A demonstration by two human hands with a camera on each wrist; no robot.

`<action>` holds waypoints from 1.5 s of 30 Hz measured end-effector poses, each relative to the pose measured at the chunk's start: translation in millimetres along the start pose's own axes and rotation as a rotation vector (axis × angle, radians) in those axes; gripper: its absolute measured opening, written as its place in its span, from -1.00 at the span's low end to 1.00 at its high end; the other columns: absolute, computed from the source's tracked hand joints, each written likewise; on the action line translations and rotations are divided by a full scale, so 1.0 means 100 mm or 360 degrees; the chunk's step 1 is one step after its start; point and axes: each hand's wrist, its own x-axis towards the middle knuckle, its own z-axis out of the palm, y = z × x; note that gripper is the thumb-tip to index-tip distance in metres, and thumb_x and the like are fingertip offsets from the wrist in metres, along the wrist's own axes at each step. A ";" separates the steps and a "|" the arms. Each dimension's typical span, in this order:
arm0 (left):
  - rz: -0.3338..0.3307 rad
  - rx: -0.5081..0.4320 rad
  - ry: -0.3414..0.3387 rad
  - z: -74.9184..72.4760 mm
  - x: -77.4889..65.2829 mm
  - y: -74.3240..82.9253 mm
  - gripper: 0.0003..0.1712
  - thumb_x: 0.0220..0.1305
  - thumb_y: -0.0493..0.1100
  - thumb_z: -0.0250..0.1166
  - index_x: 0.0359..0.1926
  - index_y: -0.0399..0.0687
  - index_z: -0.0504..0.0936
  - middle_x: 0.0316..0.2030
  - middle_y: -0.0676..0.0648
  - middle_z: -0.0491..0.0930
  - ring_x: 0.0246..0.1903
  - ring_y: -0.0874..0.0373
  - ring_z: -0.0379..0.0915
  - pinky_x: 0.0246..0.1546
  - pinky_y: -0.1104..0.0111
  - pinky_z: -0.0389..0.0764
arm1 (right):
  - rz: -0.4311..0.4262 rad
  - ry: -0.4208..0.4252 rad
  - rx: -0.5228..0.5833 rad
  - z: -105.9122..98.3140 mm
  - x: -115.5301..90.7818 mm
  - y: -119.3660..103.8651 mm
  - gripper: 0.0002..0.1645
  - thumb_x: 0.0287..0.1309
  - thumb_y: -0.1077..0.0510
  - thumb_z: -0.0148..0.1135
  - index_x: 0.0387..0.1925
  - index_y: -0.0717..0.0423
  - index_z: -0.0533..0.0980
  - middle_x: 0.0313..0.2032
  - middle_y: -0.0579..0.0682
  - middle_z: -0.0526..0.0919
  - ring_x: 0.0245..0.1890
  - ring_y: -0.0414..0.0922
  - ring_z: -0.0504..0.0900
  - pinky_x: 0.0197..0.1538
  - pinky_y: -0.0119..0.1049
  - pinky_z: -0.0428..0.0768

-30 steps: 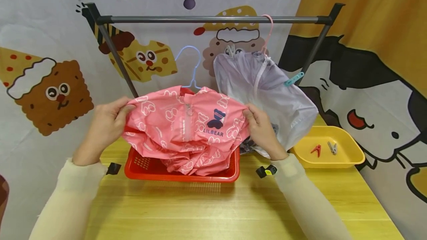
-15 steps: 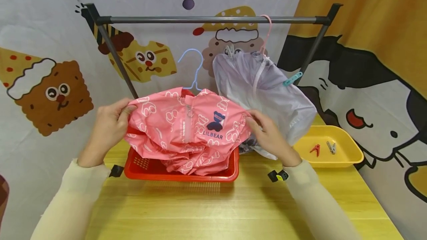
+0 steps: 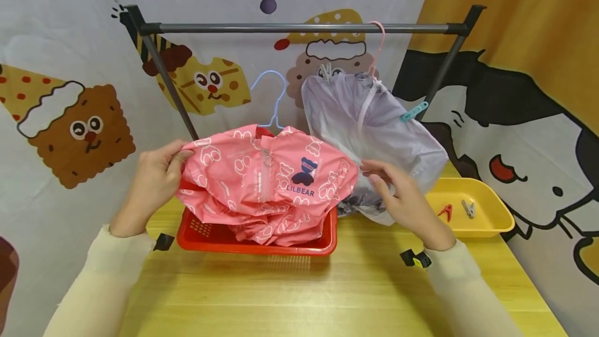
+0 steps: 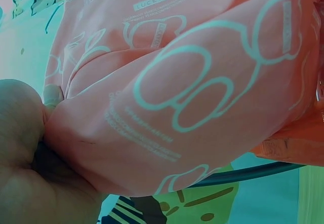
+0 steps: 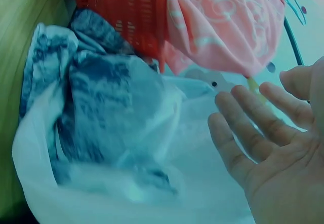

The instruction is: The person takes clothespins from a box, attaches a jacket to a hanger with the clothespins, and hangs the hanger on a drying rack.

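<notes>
A pink jacket (image 3: 234, 170) with white outlines, a zip and a dark bear print lies over a red basket (image 3: 257, 246). The hook of a blue hanger (image 3: 276, 103) rises out of its collar; the rest of the hanger is hidden inside. With thumb and fingers, my left hand (image 3: 152, 186) pinches the jacket's left shoulder; the left wrist view shows the pink cloth (image 4: 167, 102) draping from that grip. My right hand (image 3: 412, 202) is just off the jacket's right side. In the right wrist view its fingers (image 5: 258, 122) are spread and hold nothing.
Behind stands a dark rack (image 3: 262, 28). From its bar a pale lavender garment (image 3: 369, 124) hangs on a pink hanger (image 3: 381, 48), with a teal clothespin (image 3: 414, 112) and a white one clipped on. A yellow tray (image 3: 500, 222) at right holds red and grey clothespins.
My right hand has let go of the jacket's right shoulder and moved off to the right, fingers loosening. The left hand keeps its pinch. The blue hook has dipped slightly.
</notes>
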 end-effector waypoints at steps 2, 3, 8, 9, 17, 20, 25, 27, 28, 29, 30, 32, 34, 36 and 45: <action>0.0003 -0.0006 -0.0001 0.00 -0.01 0.00 -0.85 0.71 -0.28 0.37 0.00 -0.12 0.89 -0.51 -0.10 0.65 -0.59 0.32 0.34 -0.53 0.60 0.38 | -0.0022 0.0048 -0.0017 -0.06 -0.05 -0.02 -0.55 0.77 0.31 0.21 0.52 0.15 0.63 0.27 0.09 0.87 0.25 -0.06 0.83 0.38 -0.73 0.54; 0.0003 -0.0007 0.0000 -0.01 -0.01 0.00 -0.85 0.71 -0.29 0.37 0.01 -0.13 0.89 -0.52 -0.10 0.65 -0.59 0.32 0.34 -0.53 0.60 0.38 | -0.0041 0.0074 -0.0021 -0.09 -0.06 -0.02 -0.55 0.75 0.33 0.23 0.50 0.15 0.64 0.24 0.08 0.88 0.23 -0.13 0.83 0.37 -0.73 0.54; 0.0004 -0.0008 0.0004 -0.03 -0.04 -0.01 -0.83 0.70 -0.32 0.37 0.05 -0.17 0.89 -0.50 -0.12 0.67 -0.60 0.34 0.34 -0.54 0.62 0.38 | -0.0221 0.0236 -0.0045 -0.25 -0.14 -0.04 -0.53 0.60 0.49 0.29 0.39 0.19 0.72 0.10 0.10 0.93 0.13 -0.38 0.82 0.34 -0.68 0.61; 0.0000 -0.0010 0.0003 -0.03 -0.04 -0.01 -0.83 0.70 -0.32 0.36 0.06 -0.17 0.89 -0.50 -0.12 0.68 -0.60 0.35 0.34 -0.54 0.62 0.39 | -0.0254 0.0274 -0.0052 -0.29 -0.15 -0.04 -0.52 0.57 0.51 0.30 0.37 0.20 0.74 0.07 0.12 0.93 0.12 -0.41 0.82 0.33 -0.67 0.63; -0.0001 -0.0008 -0.0001 -0.01 -0.05 0.01 -0.84 0.70 -0.30 0.37 0.00 -0.13 0.90 -0.53 -0.08 0.62 -0.60 0.33 0.32 -0.55 0.58 0.35 | -0.0360 0.0661 0.0063 -0.57 -0.31 0.02 -0.68 0.49 0.61 0.23 0.13 0.53 0.75 -0.01 0.13 0.91 -0.03 -0.39 0.86 0.27 -0.61 0.71; 0.0018 0.0012 -0.0007 -0.01 -0.06 0.02 -0.85 0.69 -0.30 0.38 -0.01 -0.12 0.90 -0.54 -0.07 0.60 -0.60 0.32 0.30 -0.54 0.57 0.33 | -0.0339 0.0799 0.0133 -0.65 -0.35 0.02 -0.77 0.52 0.60 0.20 0.05 0.68 0.69 0.00 -0.04 0.90 -0.08 -0.35 0.85 0.21 -0.61 0.74; 0.0035 0.0021 -0.0007 -0.01 -0.08 0.03 -0.85 0.69 -0.32 0.39 -0.01 -0.13 0.89 -0.53 -0.07 0.61 -0.59 0.32 0.30 -0.53 0.57 0.33 | -0.0240 0.0933 0.0101 -0.76 -0.38 0.03 -0.77 0.56 0.56 0.18 0.05 0.75 0.64 0.02 -0.24 0.83 -0.08 -0.38 0.84 0.20 -0.64 0.73; 0.0034 0.0016 -0.0003 -0.02 -0.08 0.03 -0.85 0.69 -0.32 0.38 -0.02 -0.14 0.89 -0.54 -0.07 0.59 -0.59 0.31 0.30 -0.54 0.57 0.33 | -0.0191 0.0959 0.0067 -0.79 -0.39 0.07 -0.76 0.58 0.54 0.19 0.08 0.74 0.64 0.04 -0.28 0.81 -0.08 -0.40 0.82 0.21 -0.65 0.71; 0.0032 0.0015 -0.0002 -0.02 -0.08 0.03 -0.85 0.69 -0.31 0.38 -0.03 -0.13 0.88 -0.54 -0.07 0.58 -0.59 0.31 0.30 -0.54 0.57 0.33 | -0.0164 0.0967 0.0048 -0.81 -0.39 0.09 -0.75 0.59 0.53 0.20 0.10 0.72 0.65 0.05 -0.30 0.80 -0.07 -0.41 0.81 0.22 -0.66 0.70; 0.0032 0.0016 -0.0001 -0.03 -0.09 0.04 -0.85 0.69 -0.31 0.38 -0.03 -0.13 0.88 -0.54 -0.07 0.57 -0.59 0.30 0.30 -0.54 0.57 0.33 | -0.0137 0.0974 0.0037 -0.83 -0.40 0.12 -0.74 0.60 0.52 0.20 0.12 0.71 0.65 0.05 -0.32 0.80 -0.07 -0.42 0.80 0.22 -0.66 0.69; 0.0033 0.0024 0.0001 -0.03 -0.09 0.04 -0.86 0.69 -0.31 0.38 -0.03 -0.12 0.88 -0.55 -0.07 0.57 -0.59 0.30 0.30 -0.54 0.56 0.33 | -0.0101 0.0979 0.0012 -0.84 -0.41 0.15 -0.74 0.61 0.51 0.20 0.14 0.68 0.66 0.05 -0.35 0.78 -0.07 -0.44 0.79 0.23 -0.68 0.68; 0.0030 0.0033 0.0005 -0.04 -0.10 0.04 -0.86 0.69 -0.30 0.39 -0.03 -0.11 0.89 -0.55 -0.07 0.58 -0.59 0.30 0.30 -0.53 0.56 0.33 | -0.0029 0.0979 -0.0035 -0.86 -0.44 0.24 -0.73 0.63 0.50 0.21 0.18 0.64 0.67 0.06 -0.39 0.76 -0.07 -0.47 0.76 0.23 -0.71 0.65; 0.0027 0.0045 0.0003 -0.04 -0.12 0.04 -0.86 0.68 -0.30 0.39 -0.02 -0.11 0.89 -0.54 -0.07 0.61 -0.59 0.31 0.30 -0.52 0.56 0.33 | 0.0087 0.0955 -0.0093 -0.89 -0.49 0.35 -0.70 0.65 0.48 0.21 0.23 0.57 0.68 0.09 -0.46 0.71 -0.06 -0.51 0.73 0.23 -0.75 0.61; 0.0025 0.0050 -0.0006 -0.04 -0.13 0.04 -0.85 0.69 -0.31 0.39 0.02 -0.12 0.90 -0.52 -0.07 0.65 -0.59 0.32 0.31 -0.52 0.56 0.34 | 0.0238 0.0913 -0.0185 -0.92 -0.54 0.48 -0.68 0.69 0.41 0.22 0.30 0.48 0.68 0.10 -0.48 0.66 -0.05 -0.55 0.66 0.21 -0.80 0.55; 0.0032 0.0032 -0.0041 -0.05 -0.16 0.02 -0.84 0.70 -0.31 0.37 0.06 -0.15 0.88 -0.52 -0.05 0.61 -0.61 0.31 0.30 -0.55 0.57 0.35 | 0.0690 0.0291 -0.0515 -1.14 -0.72 1.03 -0.46 0.78 0.10 0.24 0.53 0.34 0.54 0.40 0.48 0.50 0.10 -0.29 0.67 -0.13 -0.90 0.42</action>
